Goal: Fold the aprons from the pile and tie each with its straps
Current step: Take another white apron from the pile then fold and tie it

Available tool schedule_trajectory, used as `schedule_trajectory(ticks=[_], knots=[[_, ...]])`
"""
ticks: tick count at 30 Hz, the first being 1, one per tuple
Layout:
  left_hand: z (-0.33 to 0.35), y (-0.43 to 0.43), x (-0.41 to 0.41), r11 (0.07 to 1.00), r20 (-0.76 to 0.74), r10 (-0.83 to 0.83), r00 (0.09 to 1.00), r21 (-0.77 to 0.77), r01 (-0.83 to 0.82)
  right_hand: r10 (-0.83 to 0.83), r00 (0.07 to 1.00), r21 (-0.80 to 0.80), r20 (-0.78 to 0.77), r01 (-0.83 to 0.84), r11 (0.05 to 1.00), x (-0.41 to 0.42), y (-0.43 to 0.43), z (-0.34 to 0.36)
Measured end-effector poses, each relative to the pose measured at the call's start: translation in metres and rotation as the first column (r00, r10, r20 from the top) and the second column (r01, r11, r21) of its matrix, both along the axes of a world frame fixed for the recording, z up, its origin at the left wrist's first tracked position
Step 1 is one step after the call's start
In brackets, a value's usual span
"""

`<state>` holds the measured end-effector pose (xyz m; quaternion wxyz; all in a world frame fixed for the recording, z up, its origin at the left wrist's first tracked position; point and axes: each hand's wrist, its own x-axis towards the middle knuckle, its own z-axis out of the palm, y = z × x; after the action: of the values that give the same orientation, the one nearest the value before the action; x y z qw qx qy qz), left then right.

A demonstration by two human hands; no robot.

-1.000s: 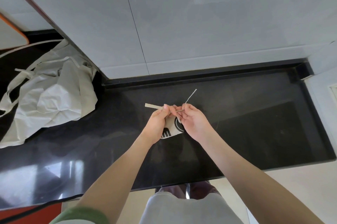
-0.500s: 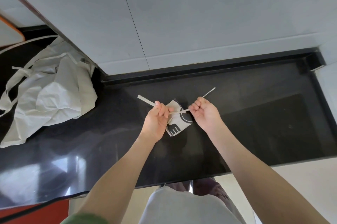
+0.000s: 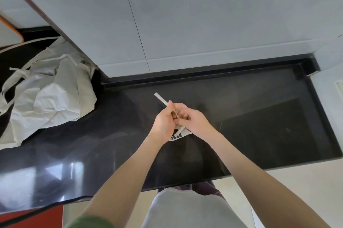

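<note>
Pale folded apron [image 3: 184,133], black print, mostly hidden; thin strap [image 3: 161,98] perhaps knotted

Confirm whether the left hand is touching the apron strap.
Touching. The head view shows the left hand pinching the strap, whose free end sticks out past its fingers.

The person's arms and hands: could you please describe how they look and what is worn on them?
The left hand and right hand are bare: no gloves, rings or watch show. The left forearm and right forearm are uncovered; a blurred green sleeve shows on the left arm at the bottom edge.
</note>
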<state>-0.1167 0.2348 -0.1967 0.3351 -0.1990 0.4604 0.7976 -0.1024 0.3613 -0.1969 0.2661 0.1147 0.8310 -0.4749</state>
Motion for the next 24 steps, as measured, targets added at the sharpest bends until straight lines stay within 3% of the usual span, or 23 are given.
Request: schedule_trajectory(ticks=[4,8,11,13,16,21,24], knots=[[-0.001,0.001,0.000,0.995,-0.071,-0.012,0.997,-0.097,0.005,-0.094,0.996,-0.209,0.005,0.093,0.973,0.010,0.006,0.000],[-0.002,0.007,0.006,0.961,-0.114,0.057,0.992,-0.263,-0.086,-0.288,0.955,-0.494,0.075,0.286,0.821,0.019,0.013,0.003],[-0.002,0.008,0.007,0.949,-0.087,0.104,0.991,-0.288,-0.125,-0.334,0.936,-0.530,0.107,0.338,0.777,0.021,0.015,-0.001],[-0.003,0.009,0.007,0.910,-0.104,0.096,0.990,-0.393,-0.129,-0.347,0.930,-0.546,0.123,0.356,0.758,0.022,0.016,-0.005],[-0.003,0.013,0.010,0.767,-0.238,-0.095,0.967,-0.637,-0.082,-0.373,0.917,-0.564,0.144,0.385,0.730,0.021,0.016,-0.007],[-0.003,0.018,0.018,0.701,-0.361,-0.248,0.899,-0.708,-0.091,-0.378,0.912,-0.570,0.163,0.399,0.718,0.023,0.018,-0.009],[-0.004,0.018,0.011,0.528,-0.316,-0.517,0.795,-0.849,0.006,-0.363,0.919,-0.558,0.156,0.385,0.735,0.023,0.018,-0.007]])
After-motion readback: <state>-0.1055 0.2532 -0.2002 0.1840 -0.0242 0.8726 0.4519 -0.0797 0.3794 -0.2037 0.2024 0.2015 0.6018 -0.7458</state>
